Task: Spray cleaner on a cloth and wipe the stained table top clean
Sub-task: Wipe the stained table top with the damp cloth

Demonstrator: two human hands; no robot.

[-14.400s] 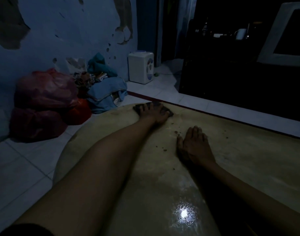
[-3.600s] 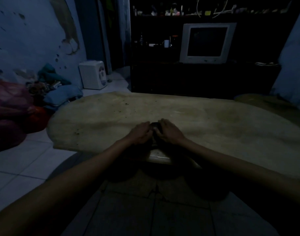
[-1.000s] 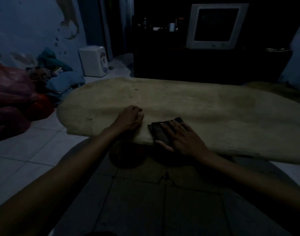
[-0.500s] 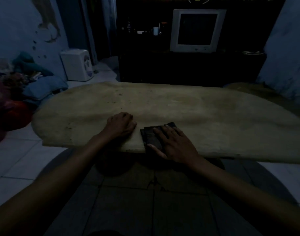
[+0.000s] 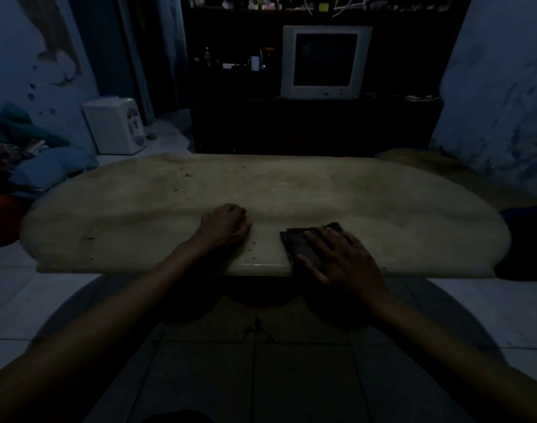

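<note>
wiping under way, specks left on the table top

the right hand lies flat on the dark folded cloth, fingers straight and spread, pressing it onto the table top right at the near edge, a little right of the middle. it pins the cloth rather than grasping it; part of the cloth seems to hang over the edge, though the dim light makes that hard to be sure of. the left hand rests on the table just beside it, apart from the cloth, fingers curled into a loose fist. whether anything small is tucked inside that fist cannot be told from here.

no spray bottle shows anywhere in view, so the spraying step looks finished, or at least is not the step in hand; the cloth is already on the surface and the work is the wiping itself. a thin wet shine runs along the near edge between the two hands, which suggests that strip has been gone over.

what is left, by the look of it: a few small dark specks sit between the hands, a faint smudge marks the near left part, and scattered specks dot the far left side. the right half looks mottled but the light is too low to call it clean or stained. my judgement is that the task is partway through, with most of the left side and far edge not yet wiped.
</note>
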